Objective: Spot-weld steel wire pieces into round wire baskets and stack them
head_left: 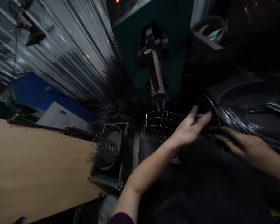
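Left hand (190,128) stretched far-right, fingers spread wide, just right of the upright wire basket (162,124), its mouth facing up. Right hand (241,144) pointed left beside the wire coil (247,119); its grip was too dim to tell.

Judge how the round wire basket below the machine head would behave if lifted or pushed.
The wire basket is open thin-wire framework, so probably light for its size. Joined rings and uprights suggest it stays fairly stiff. Being round, it might roll if tipped on its side.

Your head camera looks forward and down, close over your left hand (189,128) and right hand (244,145), facing the green machine (175,21).
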The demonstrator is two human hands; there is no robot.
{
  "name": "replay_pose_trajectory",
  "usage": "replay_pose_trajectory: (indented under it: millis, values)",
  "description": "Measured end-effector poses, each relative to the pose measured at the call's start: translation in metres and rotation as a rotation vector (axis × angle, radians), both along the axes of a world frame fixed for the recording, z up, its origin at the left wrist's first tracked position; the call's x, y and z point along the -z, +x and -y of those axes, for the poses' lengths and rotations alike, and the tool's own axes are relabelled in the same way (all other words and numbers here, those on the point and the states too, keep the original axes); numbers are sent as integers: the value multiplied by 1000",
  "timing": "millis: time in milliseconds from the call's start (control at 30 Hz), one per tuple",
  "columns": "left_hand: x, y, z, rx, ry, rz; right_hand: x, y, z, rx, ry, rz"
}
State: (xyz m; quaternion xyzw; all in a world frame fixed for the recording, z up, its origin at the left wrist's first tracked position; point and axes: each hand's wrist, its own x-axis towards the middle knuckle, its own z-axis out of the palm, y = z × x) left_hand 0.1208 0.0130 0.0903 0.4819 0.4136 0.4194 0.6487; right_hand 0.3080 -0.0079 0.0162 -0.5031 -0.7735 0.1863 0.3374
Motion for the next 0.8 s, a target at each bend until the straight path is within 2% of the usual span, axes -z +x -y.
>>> replay_pose_trajectory:
  millis: [67,100,133,167,233,300,400,467,567,800]
  values:
    - [7,-52,20,25,358,-278,-18,-13,-18,109,-108,-71]
    - [11,-79,24,-25,472,-384,-27,-21,-30,139,-149,-126]
    - [16,-105,23,-130,555,-467,-35,-31,-43,156,-189,-200]
    - [21,-126,16,-179,610,-538,-42,-43,-56,165,-234,-298]
    - [36,-153,-6,-165,673,-677,-53,-68,-83,187,-359,-554]
    - [53,-157,-31,-115,704,-755,-57,-95,-105,206,-498,-821]
    - [75,-143,-50,-232,741,-667,-52,-125,-123,202,-620,-1015]
    - [86,-136,-51,-326,777,-569,-47,-136,-127,168,-659,-1053]
    - [96,-137,-45,-367,805,-494,-42,-142,-126,123,-701,-1068]
    - [101,-147,-47,-403,749,-421,-42,-151,-129,98,-649,-976]
